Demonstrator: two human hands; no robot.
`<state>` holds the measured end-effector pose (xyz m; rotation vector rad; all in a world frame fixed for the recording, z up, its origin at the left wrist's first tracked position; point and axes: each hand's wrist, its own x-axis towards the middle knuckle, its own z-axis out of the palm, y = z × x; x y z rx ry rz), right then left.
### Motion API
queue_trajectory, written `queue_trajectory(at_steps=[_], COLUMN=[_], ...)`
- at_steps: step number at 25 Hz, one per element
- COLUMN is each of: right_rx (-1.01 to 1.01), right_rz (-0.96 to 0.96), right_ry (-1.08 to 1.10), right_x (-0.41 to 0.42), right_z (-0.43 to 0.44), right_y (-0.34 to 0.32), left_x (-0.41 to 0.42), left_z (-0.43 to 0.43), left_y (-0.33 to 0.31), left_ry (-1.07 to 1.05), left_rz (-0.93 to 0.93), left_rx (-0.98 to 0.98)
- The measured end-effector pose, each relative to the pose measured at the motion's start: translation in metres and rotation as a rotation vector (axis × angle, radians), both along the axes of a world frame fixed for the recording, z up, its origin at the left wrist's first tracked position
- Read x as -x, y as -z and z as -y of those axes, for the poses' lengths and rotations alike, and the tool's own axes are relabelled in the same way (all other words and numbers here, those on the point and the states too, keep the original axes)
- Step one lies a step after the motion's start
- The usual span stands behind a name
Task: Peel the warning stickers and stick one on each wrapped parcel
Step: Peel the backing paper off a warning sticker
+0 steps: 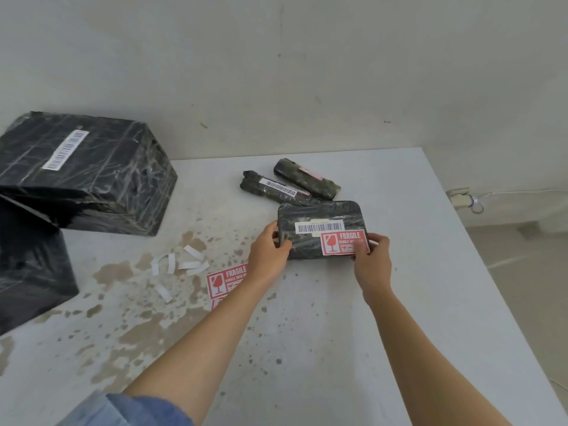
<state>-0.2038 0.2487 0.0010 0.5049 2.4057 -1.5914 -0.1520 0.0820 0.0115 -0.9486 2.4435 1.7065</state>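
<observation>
A flat black wrapped parcel [319,216] lies mid-table with a white barcode label and a red FRAGILE sticker [341,242] on its near right corner. My left hand [269,250] grips the parcel's left edge. My right hand [370,262] holds its right near corner, thumb pressing on the sticker. A sheet of red FRAGILE stickers [224,281] lies on the table under my left forearm. Two slim wrapped parcels [275,187] [307,178] lie just behind the flat one. A large wrapped box [83,173] with a barcode stands at far left.
Several white backing strips [181,265] are scattered left of the sticker sheet. Another black wrapped box [27,265] stands at the left edge. The white table [307,348] is stained and ends at the right; a wall runs behind it.
</observation>
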Motion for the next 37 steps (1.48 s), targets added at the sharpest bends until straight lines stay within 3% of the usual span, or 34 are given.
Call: queue_trajectory(at_steps=[5, 10, 12, 14, 19, 21, 24, 27, 29, 32, 37], right_rx=[-0.56, -0.646, -0.61, -0.553, -0.476, -0.424, -0.174, 0.077, 0.081, 0.087, 0.048], right_rz=[-0.413, -0.761, -0.809, -0.8, -0.518, -0.486, -0.334, -0.182, -0.214, -0.301, -0.627], right_ry=[-0.267, -0.483, -0.614, -0.768, -0.791, -0.747, -0.603, -0.474, -0.495, -0.503, -0.619], right_x=[-0.019, -0.056, -0.073, -0.091, -0.115, -0.119, -0.124, -0.129, -0.137, -0.158, -0.192], right_z=[0.014, 0.072, 0.091, 0.103, 0.113, 0.116, 0.129, 0.154, 0.174, 0.205, 0.242], right_y=[0.004, 0.008, 0.011, 0.017, 0.023, 0.018, 0.002, -0.015, -0.024, -0.029, -0.023], left_x=[-0.025, -0.094, -0.113, -0.118, -0.11, -0.109, -0.117, -0.141, -0.16, -0.187, -0.213], left_z=[0.026, 0.09, 0.103, 0.106, 0.104, 0.104, 0.115, 0.148, 0.168, 0.185, 0.199], left_y=[0.007, 0.024, 0.032, 0.037, 0.032, 0.023, 0.004, -0.01, -0.016, -0.031, -0.05], left_ry=[-0.006, 0.169, 0.305, 0.381, 0.326, 0.24, 0.08, 0.041, -0.012, -0.256, -0.348], left_rz=[-0.07, 0.008, 0.035, 0.036, -0.055, -0.08, -0.12, -0.155, -0.162, -0.178, -0.019], left_rx=[0.092, 0.537, 0.688, 0.716, 0.578, 0.411, 0.048, -0.077, -0.045, 0.109, -0.361])
